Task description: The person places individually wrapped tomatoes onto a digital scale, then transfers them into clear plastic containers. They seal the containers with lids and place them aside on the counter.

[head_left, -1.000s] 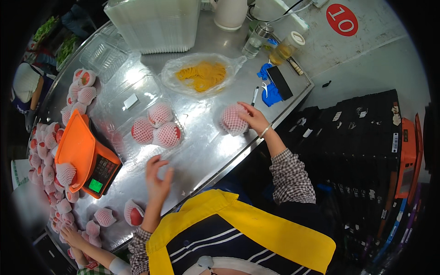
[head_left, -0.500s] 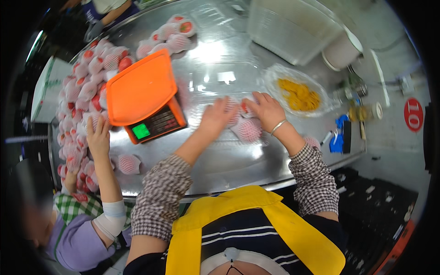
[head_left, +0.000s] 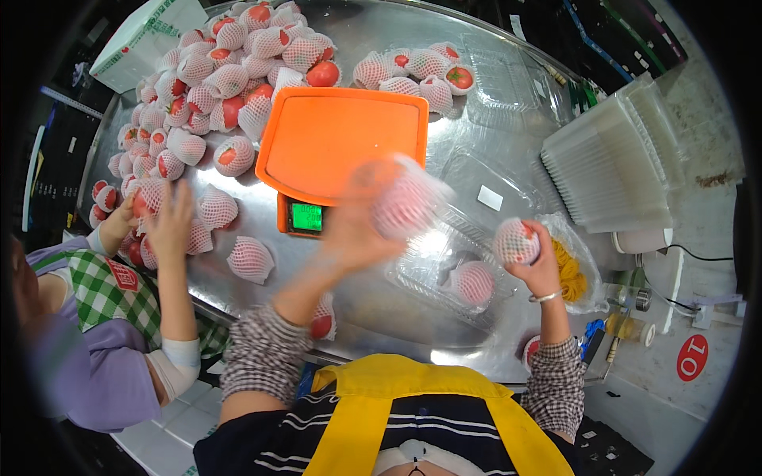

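Mid-frame, a metal table (head_left: 373,325) carries an orange scale (head_left: 345,143) and, right of centre, a clear tray (head_left: 425,266). The blurred left hand (head_left: 355,230) grips a netted fruit (head_left: 409,202) at its right; the right hand (head_left: 542,268) grips a second fruit (head_left: 513,242) at its upper left.

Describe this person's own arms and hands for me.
Loose, dark-and-white checked fabric sleeves cover part of both forearms, stopping short of the wrists. The right hand is ungloved, with a thin, silver-coloured bangle at its wrist. The left hand, motion-blurred, also looks ungloved.
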`<state>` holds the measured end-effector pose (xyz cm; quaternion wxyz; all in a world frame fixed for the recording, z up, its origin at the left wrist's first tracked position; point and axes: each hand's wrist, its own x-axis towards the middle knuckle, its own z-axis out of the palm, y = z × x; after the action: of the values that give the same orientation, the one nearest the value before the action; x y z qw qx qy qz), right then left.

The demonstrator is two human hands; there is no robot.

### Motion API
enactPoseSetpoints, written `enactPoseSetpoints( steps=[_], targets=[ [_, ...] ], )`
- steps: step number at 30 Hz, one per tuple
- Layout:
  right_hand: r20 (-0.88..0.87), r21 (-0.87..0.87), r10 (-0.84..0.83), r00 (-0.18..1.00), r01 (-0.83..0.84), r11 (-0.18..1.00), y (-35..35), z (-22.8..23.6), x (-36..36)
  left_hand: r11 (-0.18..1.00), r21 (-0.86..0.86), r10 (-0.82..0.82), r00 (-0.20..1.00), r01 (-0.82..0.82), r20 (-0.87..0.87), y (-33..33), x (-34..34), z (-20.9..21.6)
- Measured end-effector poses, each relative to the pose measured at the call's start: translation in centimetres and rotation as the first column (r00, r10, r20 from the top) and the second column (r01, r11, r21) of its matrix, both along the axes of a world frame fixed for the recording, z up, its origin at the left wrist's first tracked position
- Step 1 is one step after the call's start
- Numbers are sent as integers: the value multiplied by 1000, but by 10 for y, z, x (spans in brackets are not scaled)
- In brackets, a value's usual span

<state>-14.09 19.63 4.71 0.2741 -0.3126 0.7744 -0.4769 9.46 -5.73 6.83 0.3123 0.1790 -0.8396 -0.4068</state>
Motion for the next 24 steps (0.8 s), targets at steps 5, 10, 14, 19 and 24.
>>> enactPoseSetpoints(
  steps=[5, 10, 14, 19, 24],
  targets=[
    [-719, 123, 313, 621, -330, 936, -154, 57, 53, 862, -374, 454, 849, -341, 272, -113, 22, 5],
    [-888, 422, 441, 126, -152, 894, -272, 32, 96, 815, -538, 487, 757, -214, 436, -136, 15, -3],
    [-954, 183, 261, 147, -403, 897, -252, 25, 109, 812, -528, 448, 845, -248, 293, -124, 35, 1],
    [-701, 244, 334, 630, -228, 942, -102, 48, 68, 891, -274, 437, 848, -362, 299, -60, 130, 15],
    [-484, 517, 628, 609, -380, 767, 6, -19, 70, 1000, 0, 14, 791, -17, 612, 47, 191, -25]
  ],
)
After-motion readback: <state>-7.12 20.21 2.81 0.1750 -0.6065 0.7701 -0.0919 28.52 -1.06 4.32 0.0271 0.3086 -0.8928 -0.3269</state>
